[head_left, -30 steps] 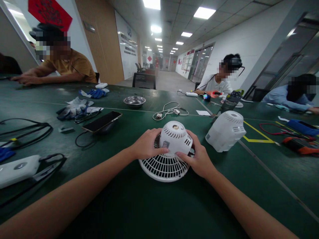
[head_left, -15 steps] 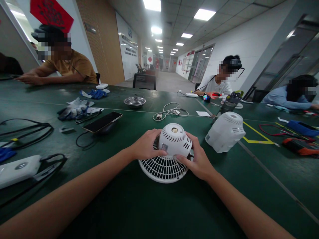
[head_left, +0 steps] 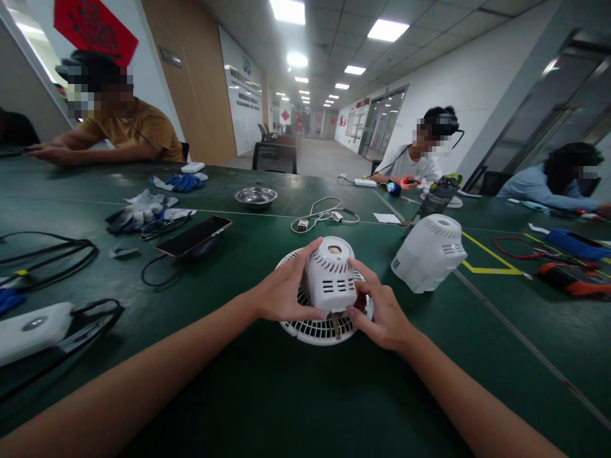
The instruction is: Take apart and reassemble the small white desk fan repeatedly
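A white fan motor housing (head_left: 331, 277) with vent slots stands over a round white fan grille (head_left: 315, 332) on the green table. Along the housing's left side my left hand (head_left: 287, 287) is closed, thumb low at the front and fingers reaching up toward the top. My right hand (head_left: 379, 308) grips the housing's lower right side, its thumb near the bottom edge. Under the front edge a gap shows, with a small brownish part in it. What lies inside the housing is hidden.
To the right stands a second white housing (head_left: 429, 254), with a dark power tool (head_left: 438, 196) behind it. Ahead lie a white cable (head_left: 327, 216) and a steel bowl (head_left: 256, 197). At left are a phone (head_left: 195, 236), gloves (head_left: 140, 213) and black cables (head_left: 52, 261). Several people sit around the table.
The housing and grille have turned, so slots now face me where a label was. The housing's front edge shows a gap. My left fingers have moved up toward its top.
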